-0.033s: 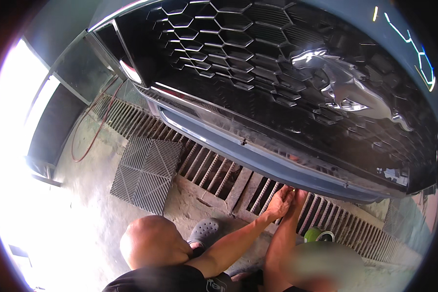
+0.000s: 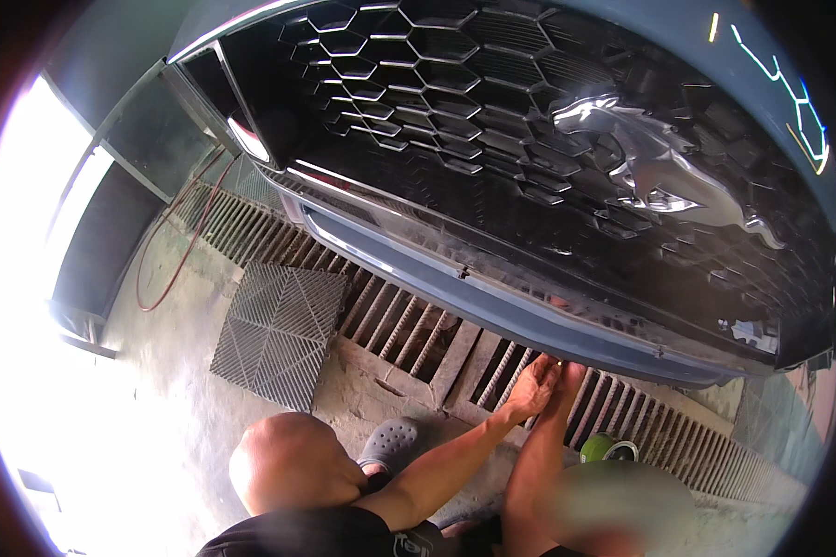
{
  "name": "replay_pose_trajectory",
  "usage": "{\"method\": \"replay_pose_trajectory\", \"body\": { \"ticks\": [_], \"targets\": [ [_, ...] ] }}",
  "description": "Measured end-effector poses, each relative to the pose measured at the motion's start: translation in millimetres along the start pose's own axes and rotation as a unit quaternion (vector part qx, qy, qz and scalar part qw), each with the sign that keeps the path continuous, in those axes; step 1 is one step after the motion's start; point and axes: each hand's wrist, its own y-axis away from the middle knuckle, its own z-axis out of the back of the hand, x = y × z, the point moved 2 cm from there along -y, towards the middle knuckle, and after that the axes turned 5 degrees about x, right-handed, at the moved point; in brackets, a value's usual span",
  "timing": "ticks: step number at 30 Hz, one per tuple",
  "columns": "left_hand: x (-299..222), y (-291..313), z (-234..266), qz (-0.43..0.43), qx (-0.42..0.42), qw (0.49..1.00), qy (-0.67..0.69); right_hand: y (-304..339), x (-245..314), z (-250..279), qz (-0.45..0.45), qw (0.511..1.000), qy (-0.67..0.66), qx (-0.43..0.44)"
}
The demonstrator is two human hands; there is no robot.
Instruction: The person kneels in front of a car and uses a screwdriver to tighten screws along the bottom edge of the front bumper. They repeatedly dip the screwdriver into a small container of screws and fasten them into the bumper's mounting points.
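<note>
Left hand [image 2: 533,386] and right hand [image 2: 572,377] meet at the bumper [image 2: 520,313] edge, right of lower centre.
Fingers curled close; cannot tell what, if anything, the grip has. Bumper slants mid-frame to lower right. No clear change from the previous picture; work seemingly continues there.

The left forearm [image 2: 455,467] is stretched diagonally from the lower centre of the frame toward the right of centre, its elbow slightly bent. The right forearm [image 2: 536,455] is held more steeply, raised from the lower edge. The left hand [image 2: 532,387] and the right hand [image 2: 572,375] are brought close together, fingers curled, fingertips partly hidden. A bent bare knee [image 2: 291,457] is seen at lower left.
</note>
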Motion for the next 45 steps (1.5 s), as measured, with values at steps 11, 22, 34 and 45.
{"method": "replay_pose_trajectory", "body": {
  "ticks": [11,22,34,45],
  "targets": [
    [-12,-10,26,0.034,-0.026,0.996,0.08,-12,-17,-14,0.028,0.998,-0.04,-0.027],
    [-14,-7,24,0.081,-0.061,0.962,0.255,-6,-7,-35,-0.071,0.992,0.046,-0.088],
    [-7,-16,31,0.071,-0.043,0.983,0.162,-18,-22,-41,-0.019,0.993,-0.044,-0.11],
    [-18,-24,44,0.019,-0.017,0.996,0.086,-8,-25,-47,-0.031,0.99,-0.024,-0.134]
  ]
}}
